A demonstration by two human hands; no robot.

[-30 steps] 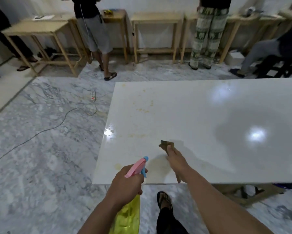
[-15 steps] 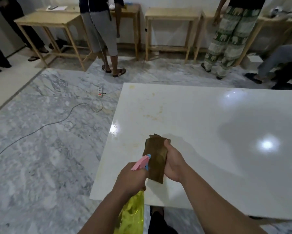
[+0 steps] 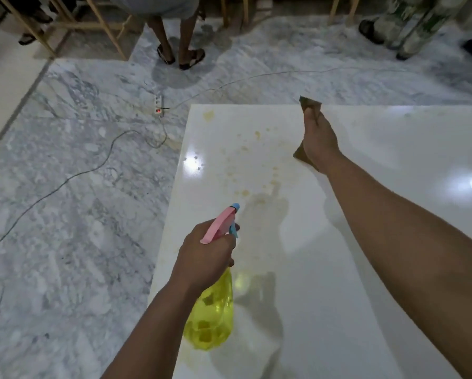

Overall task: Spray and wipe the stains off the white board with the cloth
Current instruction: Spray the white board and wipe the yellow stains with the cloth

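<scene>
White board (image 3: 338, 269), yellow stains (image 3: 245, 149) near far left corner. Left hand (image 3: 204, 258) curled round spray bottle (image 3: 213, 315); right hand (image 3: 318, 140) pinching cloth (image 3: 310, 103) clear. Aim nozzle at spots, squeeze evenly.

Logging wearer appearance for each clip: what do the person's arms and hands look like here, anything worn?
Both forearms are bare as far as the frame shows, with no sleeves in view. The left hand and right hand have no gloves, and no watch, bracelet or ring is visible. No markings can be made out.
</scene>
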